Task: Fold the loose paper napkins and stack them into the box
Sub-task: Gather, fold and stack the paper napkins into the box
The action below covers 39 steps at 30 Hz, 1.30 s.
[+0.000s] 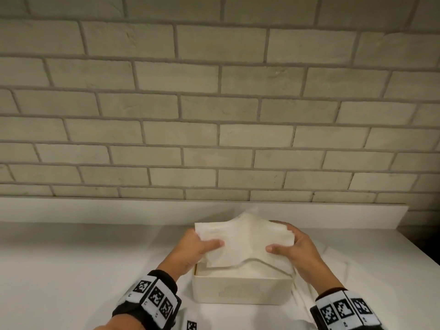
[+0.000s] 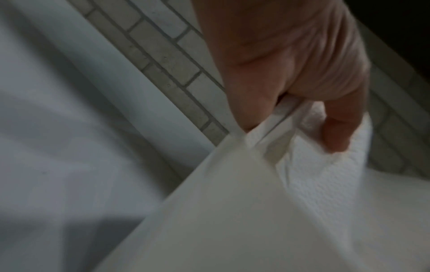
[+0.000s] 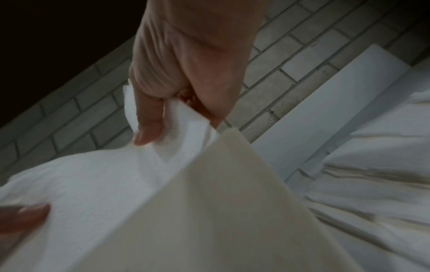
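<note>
Folded napkin [image 1: 245, 241] held above open box [image 1: 240, 291] on tabletop [image 1: 71, 258]. Left hand [image 1: 192, 251] and right hand [image 1: 297, 248] each pinch one end, thumb on top. Paper light, limp, sags mid-span, likely tears easily; grip both ends, lower flat.

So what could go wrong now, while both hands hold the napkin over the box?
The napkin bulges up in the middle between the left hand and right hand, so it may crease unevenly. It looks wider than the box, so its edges could catch on the rim.
</note>
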Available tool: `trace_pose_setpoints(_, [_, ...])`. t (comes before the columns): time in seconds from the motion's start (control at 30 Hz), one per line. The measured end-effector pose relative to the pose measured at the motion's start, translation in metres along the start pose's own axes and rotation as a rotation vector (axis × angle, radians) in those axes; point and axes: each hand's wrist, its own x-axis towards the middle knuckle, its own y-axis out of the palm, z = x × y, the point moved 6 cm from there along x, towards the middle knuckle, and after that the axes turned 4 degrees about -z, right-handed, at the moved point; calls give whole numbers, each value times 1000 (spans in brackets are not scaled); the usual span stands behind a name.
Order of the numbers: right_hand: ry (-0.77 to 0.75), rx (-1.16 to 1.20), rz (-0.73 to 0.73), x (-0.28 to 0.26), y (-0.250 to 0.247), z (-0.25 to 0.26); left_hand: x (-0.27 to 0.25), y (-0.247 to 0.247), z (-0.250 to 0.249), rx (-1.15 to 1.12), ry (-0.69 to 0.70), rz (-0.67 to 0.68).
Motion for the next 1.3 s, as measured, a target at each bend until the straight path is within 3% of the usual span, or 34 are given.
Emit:
trace_pose_setpoints(0.13, [11, 88, 62, 1, -7, -1, -3, -10, -7, -162, 54, 53])
trace_pose_setpoints(0.27, [62, 6, 24, 5, -6, -15, -6, 0, 4, -84, 3, 114])
trace_pose_setpoints(0.47, [64, 1, 105, 5, 5, -11, -7, 12, 5, -72, 36, 69])
trace_pose_setpoints(0.63, [77, 179, 119, 9, -1, -12, -9, 5, 5, -90, 48, 73])
trace_pose_setpoints(0.93, [87, 144, 107, 15, 4, -13, -17, 3, -2, -31, 134, 57])
trace_pose_setpoints(1.2, [23, -94, 74, 23, 18, 8, -17, 0, -6, 164, 156, -76])
trace_pose_setpoints(1.3, [-103, -315, 36, 21, 11, 25, -22, 1, -33, 311, 259, -7])
